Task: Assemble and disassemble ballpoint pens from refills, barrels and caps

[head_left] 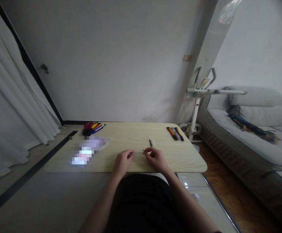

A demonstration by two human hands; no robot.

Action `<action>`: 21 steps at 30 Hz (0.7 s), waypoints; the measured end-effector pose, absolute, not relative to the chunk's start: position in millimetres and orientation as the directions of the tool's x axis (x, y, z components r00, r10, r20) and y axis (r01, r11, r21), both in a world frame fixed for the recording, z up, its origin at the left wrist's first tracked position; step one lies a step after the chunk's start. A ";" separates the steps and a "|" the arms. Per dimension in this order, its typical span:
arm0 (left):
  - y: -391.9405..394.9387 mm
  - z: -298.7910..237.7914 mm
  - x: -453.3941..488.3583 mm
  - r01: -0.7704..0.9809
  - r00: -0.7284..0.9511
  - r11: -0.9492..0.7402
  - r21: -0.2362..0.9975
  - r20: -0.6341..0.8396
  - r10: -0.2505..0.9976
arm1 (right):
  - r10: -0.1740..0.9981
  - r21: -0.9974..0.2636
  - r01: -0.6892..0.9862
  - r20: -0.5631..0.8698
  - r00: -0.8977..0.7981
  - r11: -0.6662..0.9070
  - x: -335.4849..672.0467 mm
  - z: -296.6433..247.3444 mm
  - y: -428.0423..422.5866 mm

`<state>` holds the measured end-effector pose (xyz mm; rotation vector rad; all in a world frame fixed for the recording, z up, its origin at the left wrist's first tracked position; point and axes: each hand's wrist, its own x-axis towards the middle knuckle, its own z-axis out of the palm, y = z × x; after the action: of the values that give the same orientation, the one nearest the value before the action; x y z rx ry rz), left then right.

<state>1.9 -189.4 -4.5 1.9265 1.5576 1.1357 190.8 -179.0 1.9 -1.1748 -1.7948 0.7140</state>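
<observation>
Both my hands rest on the near middle of a pale wooden table (179, 161). My left hand (122, 161) is curled, its fingers pinching one end of a thin clear pen part (138, 152). My right hand (155, 157) pinches the other end, close to the left hand. Just beyond my right hand lie a small pen piece (150, 142) and a pale cap-like piece (152, 142) on the tabletop.
A pile of coloured pens (92, 128) lies at the far left corner, a few more pens (175, 133) at the far right. A blurred-out paper patch (88, 149) lies on the left. A bed (250, 132) and a white stand (196, 106) are to the right.
</observation>
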 end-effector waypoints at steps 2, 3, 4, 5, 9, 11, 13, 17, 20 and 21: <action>-189.4 -4.4 1.9 0.608 0.039 -0.284 0.741 0.330 0.943 | 0.918 -0.813 0.425 0.345 -0.197 0.397 191.1 2.2 -179.4; -189.4 -4.5 1.8 0.609 0.040 -0.283 0.741 0.328 0.944 | 0.917 -0.815 0.422 0.344 -0.200 0.398 191.1 2.2 -179.5; -189.3 -4.5 1.7 0.610 0.042 -0.284 0.740 0.327 0.944 | 0.917 -0.815 0.420 0.344 -0.202 0.399 191.2 2.1 -179.6; -189.2 -4.6 1.6 0.610 0.044 -0.285 0.739 0.328 0.944 | 0.917 -0.816 0.419 0.345 -0.202 0.399 191.1 1.9 -179.6; -189.5 -4.9 1.6 0.617 0.042 -0.295 0.730 0.343 0.938 | 0.919 -0.817 0.421 0.340 -0.199 0.394 190.8 1.9 -179.9; -189.9 -4.5 1.7 0.619 0.040 -0.298 0.727 0.349 0.936 | 0.918 -0.817 0.419 0.344 -0.197 0.396 190.7 2.6 -180.4; -190.2 -3.9 1.7 0.621 0.040 -0.297 0.726 0.349 0.936 | 0.917 -0.816 0.418 0.345 -0.200 0.399 190.8 3.3 -180.9; -190.3 -3.0 1.5 0.618 0.043 -0.296 0.728 0.344 0.938 | 0.918 -0.822 0.409 0.343 -0.200 0.397 191.0 2.6 -180.2; -190.1 -3.5 1.6 0.605 0.039 -0.294 0.740 0.341 0.939 | 0.921 -0.836 0.387 0.352 -0.165 0.389 191.1 -0.1 -177.7; -189.9 -3.9 1.7 0.600 0.039 -0.292 0.745 0.337 0.941 | 0.924 -0.840 0.385 0.354 -0.147 0.383 191.2 -1.1 -176.7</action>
<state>1.7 -189.9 -3.9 1.9231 1.5529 1.1459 191.2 -176.7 -1.1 -1.1588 -1.7200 0.7326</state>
